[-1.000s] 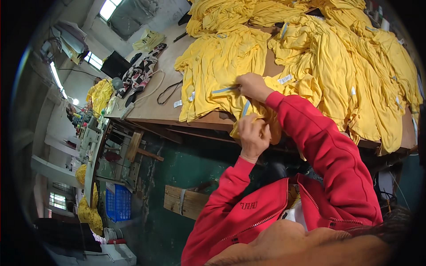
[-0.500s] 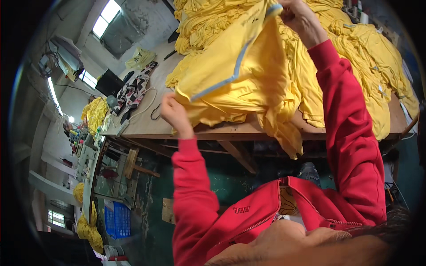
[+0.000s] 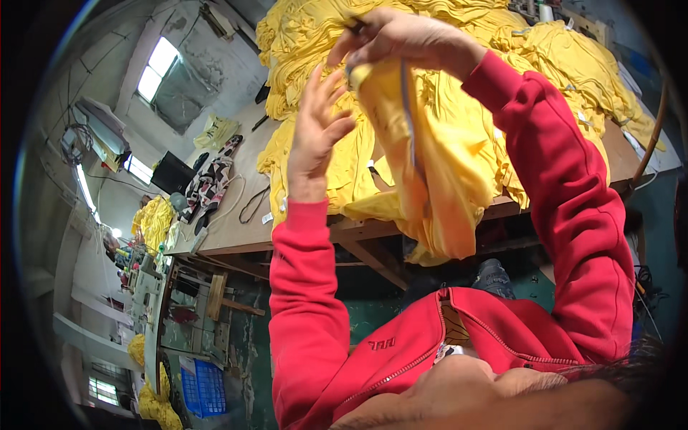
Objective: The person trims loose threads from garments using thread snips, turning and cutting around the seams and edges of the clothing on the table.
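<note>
My right hand (image 3: pixel 412 44) is raised over the table, closed on the top of a yellow garment (image 3: pixel 448 190) with grey-blue trim. The cloth hangs down from it past the table's front edge. A small dark object (image 3: pixel 356 26) shows at its fingertips, too blurred to name. My left hand (image 3: pixel 317 129) is up just left of the garment, fingers spread, holding nothing. Beyond both hands lies a big heap of yellow garments (image 3: pixel 308 36), partly hidden by my right hand and arm.
The wooden table (image 3: pixel 222 218) carries a dark cord loop (image 3: pixel 252 206) and a patterned cloth (image 3: pixel 211 172) on the left. A sewing machine (image 3: pixel 147 287) stands farther left, with a blue plastic basket (image 3: pixel 203 387) below. A brown curved rod (image 3: pixel 653 136) rises at the right.
My left hand has let go of the garment's edge and moved up. My right hand has swung left, and the garment, spread between both hands before, now hangs from the right one.
</note>
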Action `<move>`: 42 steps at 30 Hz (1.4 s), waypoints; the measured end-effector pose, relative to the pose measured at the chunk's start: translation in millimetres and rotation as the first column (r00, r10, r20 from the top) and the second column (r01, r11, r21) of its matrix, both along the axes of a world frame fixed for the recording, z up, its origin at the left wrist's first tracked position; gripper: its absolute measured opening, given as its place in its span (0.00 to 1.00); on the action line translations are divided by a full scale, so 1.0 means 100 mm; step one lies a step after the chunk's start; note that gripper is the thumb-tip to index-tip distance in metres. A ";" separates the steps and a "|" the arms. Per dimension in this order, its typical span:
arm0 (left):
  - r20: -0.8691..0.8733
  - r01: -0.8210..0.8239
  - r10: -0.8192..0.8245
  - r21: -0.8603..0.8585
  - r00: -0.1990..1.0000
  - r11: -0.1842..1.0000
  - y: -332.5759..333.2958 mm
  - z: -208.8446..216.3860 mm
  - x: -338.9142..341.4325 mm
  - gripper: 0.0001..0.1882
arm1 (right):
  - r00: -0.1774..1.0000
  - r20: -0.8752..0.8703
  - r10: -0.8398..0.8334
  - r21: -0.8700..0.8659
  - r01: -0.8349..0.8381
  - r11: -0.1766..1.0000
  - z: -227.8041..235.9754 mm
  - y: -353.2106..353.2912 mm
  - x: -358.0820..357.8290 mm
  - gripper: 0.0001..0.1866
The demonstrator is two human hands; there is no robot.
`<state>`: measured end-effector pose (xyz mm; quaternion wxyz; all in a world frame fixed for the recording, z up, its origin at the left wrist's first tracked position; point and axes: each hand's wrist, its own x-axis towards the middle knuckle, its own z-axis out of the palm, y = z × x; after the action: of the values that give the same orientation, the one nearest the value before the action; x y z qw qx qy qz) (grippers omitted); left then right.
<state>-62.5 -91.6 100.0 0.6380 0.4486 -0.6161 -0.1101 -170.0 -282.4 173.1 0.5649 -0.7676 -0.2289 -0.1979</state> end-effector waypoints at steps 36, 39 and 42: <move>0.169 -0.748 0.740 -0.028 0.651 0.663 1.26 0.81 0.37 0.16 | 0.874 -0.007 -0.486 0.365 0.454 0.813 -0.60 0.13 -0.36 0.07; 0.110 -0.611 0.608 -0.010 0.786 0.792 1.06 0.40 -0.01 0.15 | 0.966 -0.082 -0.247 0.225 0.259 0.939 -0.50 0.80 -0.33 0.08; 0.110 -0.451 0.468 -0.149 0.877 0.880 0.81 0.27 -0.38 0.13 | 0.984 -0.176 -0.019 0.252 0.064 0.966 -0.61 1.23 -0.21 0.05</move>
<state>-100.3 -10.7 127.0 0.6256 0.5502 -0.5413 0.1139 -191.3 -159.2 112.0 0.6729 -0.7069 -0.1356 -0.1708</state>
